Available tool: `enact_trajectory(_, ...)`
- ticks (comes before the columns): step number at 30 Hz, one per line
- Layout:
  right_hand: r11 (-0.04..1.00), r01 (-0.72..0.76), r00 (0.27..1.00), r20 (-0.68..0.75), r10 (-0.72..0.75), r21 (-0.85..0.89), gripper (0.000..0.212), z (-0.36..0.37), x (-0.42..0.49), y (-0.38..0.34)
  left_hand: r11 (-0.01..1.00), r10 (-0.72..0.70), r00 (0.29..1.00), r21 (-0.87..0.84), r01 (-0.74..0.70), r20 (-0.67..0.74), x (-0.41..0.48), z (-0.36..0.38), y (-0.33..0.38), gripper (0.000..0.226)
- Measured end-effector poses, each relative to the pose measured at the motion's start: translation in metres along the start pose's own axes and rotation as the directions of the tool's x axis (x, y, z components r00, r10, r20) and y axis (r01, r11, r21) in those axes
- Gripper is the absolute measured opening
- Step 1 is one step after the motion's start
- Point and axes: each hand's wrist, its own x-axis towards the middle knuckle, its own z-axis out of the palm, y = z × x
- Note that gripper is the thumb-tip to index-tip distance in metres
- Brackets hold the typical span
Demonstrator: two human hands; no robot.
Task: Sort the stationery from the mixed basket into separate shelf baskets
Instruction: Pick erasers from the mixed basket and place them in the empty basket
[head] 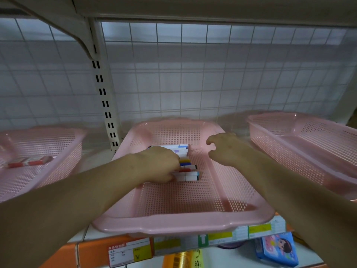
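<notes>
Three pink perforated baskets stand on the shelf. In the middle basket [222, 190] lies a row of white markers [188, 167] with coloured caps. My left hand [160, 165] lies over the left part of that row, fingers curled down onto the markers. My right hand [229, 149] hovers above the basket's right side with loosely curled fingers, holding nothing. The left basket [58, 161] holds a red-and-white pen-like item [29, 163]. Nothing shows inside the right basket [301, 144].
A wire grid backs the shelf, and a slotted white upright [105, 105] stands between the left and middle baskets. Price labels [131, 252] run along the shelf's front edge. Below hang a blue cartoon packet [278, 248] and a yellow item [183, 260].
</notes>
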Motion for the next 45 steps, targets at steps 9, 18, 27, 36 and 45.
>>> enact_trajectory(9, 0.998, 0.023, 1.0, -0.016, -0.025, -0.064, 0.04, -0.004, -0.005, -0.003, 0.998, -0.034, 0.998, -0.047, 0.032, -0.055, 0.012, 0.007, 0.009, 0.067)
enact_trajectory(18, 0.999, 0.023, 1.0, -0.019, -0.022, 0.049, 0.044, 0.0, -0.003, 0.001, 0.997, -0.014, 0.998, -0.075, 0.01, -0.056, 0.007, 0.004, 0.005, 0.056)
enact_trajectory(27, 0.999, 0.004, 1.0, -0.024, -0.002, 0.048, 0.042, 0.0, -0.001, 0.003, 0.992, -0.078, 0.996, -0.103, 0.072, -0.051, 0.002, -0.001, -0.004, 0.05)
enact_trajectory(36, 0.997, 0.023, 1.0, -0.017, -0.024, -0.068, 0.043, 0.0, 0.002, 0.002, 0.987, -0.089, 0.994, -0.138, 0.08, -0.06, 0.003, -0.001, -0.008, 0.063)
enact_trajectory(45, 0.94, 0.16, 0.978, -0.08, -0.192, -0.3, 0.048, -0.008, 0.009, -0.031, 0.98, -0.143, 0.961, -0.169, 0.104, -0.236, -0.034, -0.027, -0.034, 0.062)
